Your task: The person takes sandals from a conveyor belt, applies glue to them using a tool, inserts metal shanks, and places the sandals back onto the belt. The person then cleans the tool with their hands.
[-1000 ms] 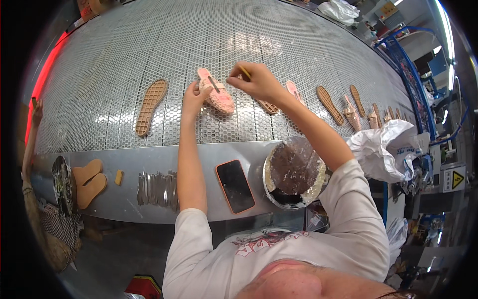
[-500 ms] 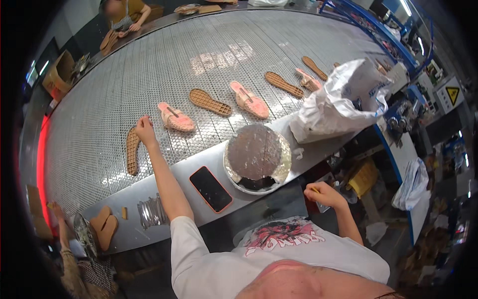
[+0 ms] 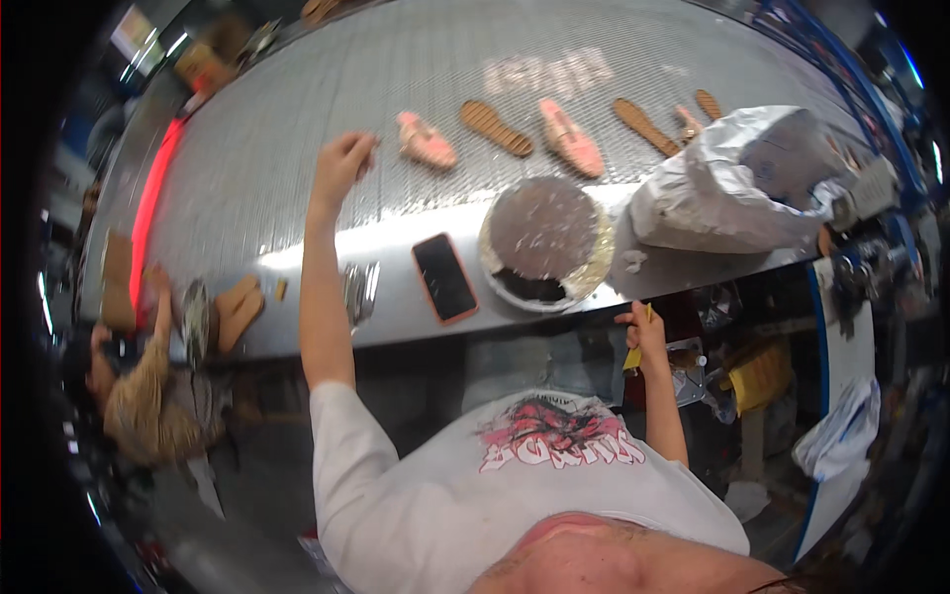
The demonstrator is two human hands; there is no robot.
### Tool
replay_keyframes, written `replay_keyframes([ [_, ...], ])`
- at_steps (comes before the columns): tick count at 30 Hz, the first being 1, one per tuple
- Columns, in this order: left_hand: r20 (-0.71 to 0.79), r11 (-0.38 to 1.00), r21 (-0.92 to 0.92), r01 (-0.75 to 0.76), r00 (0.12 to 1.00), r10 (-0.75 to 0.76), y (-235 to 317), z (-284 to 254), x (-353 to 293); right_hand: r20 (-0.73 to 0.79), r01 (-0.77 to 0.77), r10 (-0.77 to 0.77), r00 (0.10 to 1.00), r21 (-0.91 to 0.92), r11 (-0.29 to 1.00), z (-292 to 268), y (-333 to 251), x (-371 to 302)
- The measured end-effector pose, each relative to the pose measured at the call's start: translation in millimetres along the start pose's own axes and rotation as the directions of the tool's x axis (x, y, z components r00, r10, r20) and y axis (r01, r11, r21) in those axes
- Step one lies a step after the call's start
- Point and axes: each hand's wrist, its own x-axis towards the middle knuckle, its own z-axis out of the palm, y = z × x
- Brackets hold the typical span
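Observation:
My left hand (image 3: 344, 166) is over the metal mesh belt, its fingers curled together; whether anything is in them is hidden. Nearest to it lies a pink sandal (image 3: 427, 143), with a tan grid-patterned sole (image 3: 496, 128) and a second pink sandal (image 3: 571, 140) farther right. Closed round a slim yellow strip-like tool (image 3: 631, 360), my right hand (image 3: 645, 332) is below the table's front edge. Between the hands stands a round tub (image 3: 547, 230) with a crusted rim and a brownish top. A dark-screened phone (image 3: 445, 278) lies left of the tub.
A large white sack (image 3: 712, 188) stands right of the tub. Behind it are another sole (image 3: 645, 127) and part of a sandal. Shiny metal strips (image 3: 362, 292) lie by my left forearm. Another person (image 3: 153, 396) works at the far left near tan soles (image 3: 238, 309).
The view has swung, shifting the table up and rightward. The sole that was beside my left hand no longer shows. My right hand has turned, showing more of the yellow tool.

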Motion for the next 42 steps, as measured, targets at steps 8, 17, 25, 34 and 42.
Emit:
replay_keyframes([
  [8,0.027,0.999,-0.009,0.051,0.998,-0.051,-16,-2,45,0.110,0.018,-0.006,0.994,-0.109,0.994,-1,13,-6],
  [17,0.358,0.948,0.253,-0.190,0.929,0.091,-44,27,-37,-0.021,-0.112,0.111,0.994,-0.109,0.988,6,22,1],
  [25,0.540,0.639,-0.138,0.757,0.598,-0.592,-74,63,-284,-0.037,-0.132,0.155,0.987,0.354,0.926,21,13,29],
  [34,-0.079,0.395,-0.821,0.413,0.603,-0.794,-119,68,-309,0.103,-0.236,0.213,0.972,0.452,0.860,19,11,27],
  [42,0.266,0.089,-0.858,0.505,0.586,-0.766,-118,38,-289,0.165,-0.240,0.188,0.968,0.407,0.881,24,10,27],
])
